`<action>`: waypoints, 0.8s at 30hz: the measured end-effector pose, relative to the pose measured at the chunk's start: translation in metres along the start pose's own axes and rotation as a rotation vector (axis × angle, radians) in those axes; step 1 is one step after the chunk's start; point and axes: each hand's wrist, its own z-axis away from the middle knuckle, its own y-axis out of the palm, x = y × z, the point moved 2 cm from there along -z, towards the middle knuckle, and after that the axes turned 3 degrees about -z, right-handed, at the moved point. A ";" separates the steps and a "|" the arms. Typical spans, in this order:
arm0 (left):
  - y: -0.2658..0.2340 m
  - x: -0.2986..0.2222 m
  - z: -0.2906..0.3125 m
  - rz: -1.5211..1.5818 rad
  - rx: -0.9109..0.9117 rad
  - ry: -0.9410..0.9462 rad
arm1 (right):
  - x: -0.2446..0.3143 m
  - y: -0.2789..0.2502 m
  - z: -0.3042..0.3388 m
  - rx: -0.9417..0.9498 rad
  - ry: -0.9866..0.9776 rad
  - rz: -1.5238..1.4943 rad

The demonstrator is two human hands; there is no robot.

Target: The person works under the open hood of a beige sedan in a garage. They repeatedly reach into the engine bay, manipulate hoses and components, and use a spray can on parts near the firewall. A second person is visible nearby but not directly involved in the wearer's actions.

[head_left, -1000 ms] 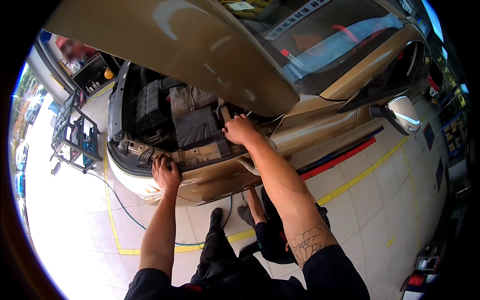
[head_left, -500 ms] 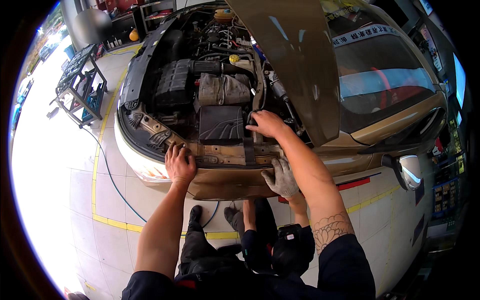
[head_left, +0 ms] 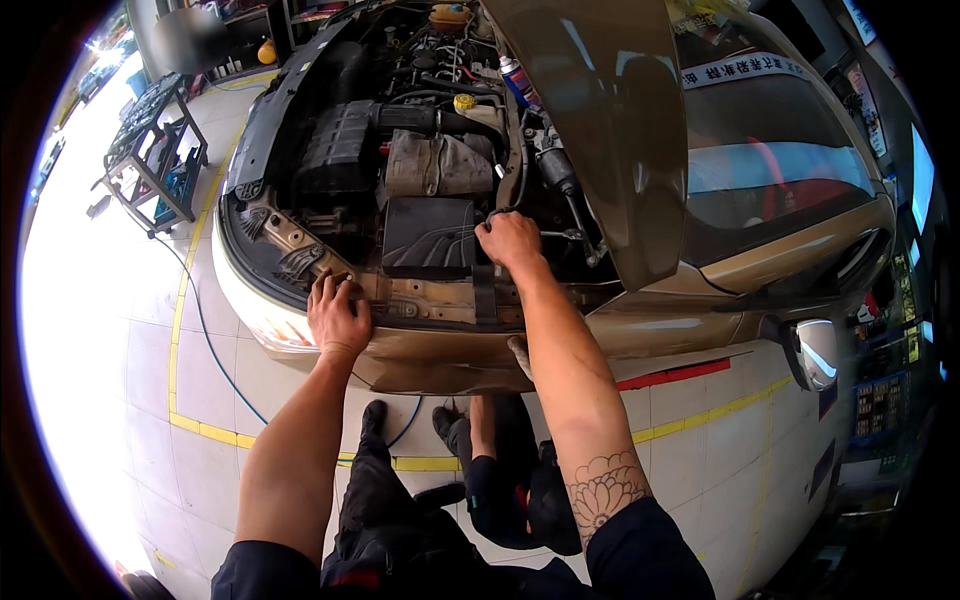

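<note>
I lean over the open engine bay of a bronze car (head_left: 430, 362). My left hand (head_left: 338, 312) rests on the metal inner edge behind the headlight (head_left: 262, 315), fingers spread and bent over it. My right hand (head_left: 510, 240) is at the near right corner of a black box cover (head_left: 428, 235), its fingers curled closed. What they hold, if anything, is hidden beneath them. A dark bent hose or cable shows just above those fingers. Under my right forearm, a co-worker's gloved hand (head_left: 520, 356) touches the outer body panel, mostly covered.
The raised hood (head_left: 600, 130) stands right of my right hand. A spray can (head_left: 518, 82) lies in the bay. The co-worker (head_left: 510, 500) crouches below my arms. A tool cart (head_left: 155, 150) stands left, with a blue hose (head_left: 205, 335) across the tiled floor.
The view has shifted slightly. My right hand has turned and its fingers have curled in more at the box's corner. The gloved hand is now mostly behind my forearm. My left hand stays put.
</note>
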 end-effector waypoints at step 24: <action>-0.002 -0.017 -0.010 -0.043 0.004 0.050 | -0.017 0.007 0.006 -0.102 -0.047 -0.135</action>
